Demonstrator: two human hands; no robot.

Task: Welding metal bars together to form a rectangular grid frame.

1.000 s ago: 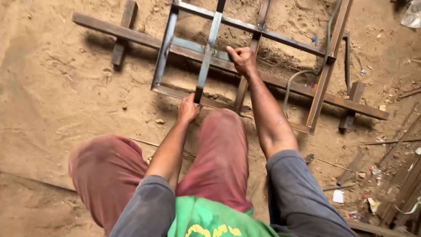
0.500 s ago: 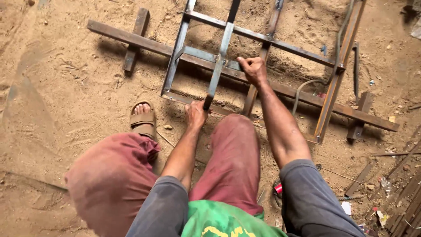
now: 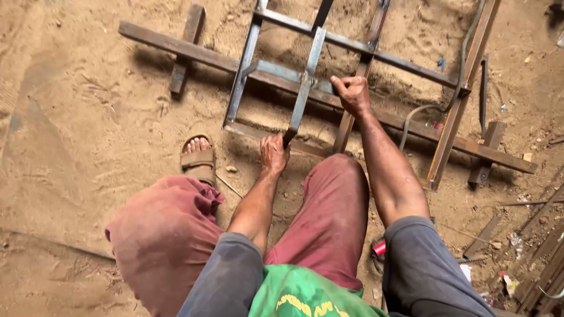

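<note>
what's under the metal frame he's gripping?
The metal frame rests on a long dark crossbeam lying on sandy ground. Left hand holds the centre bar's near end, right hand a crossbar. Contact points beneath the hands are covered.

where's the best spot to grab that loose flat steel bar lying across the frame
Judging by its pose, grip the flat steel bar at its near end, from the person's side: that end overhangs the metal frame where the left hand holds it, and the right hand steadies the crossbar.
</note>
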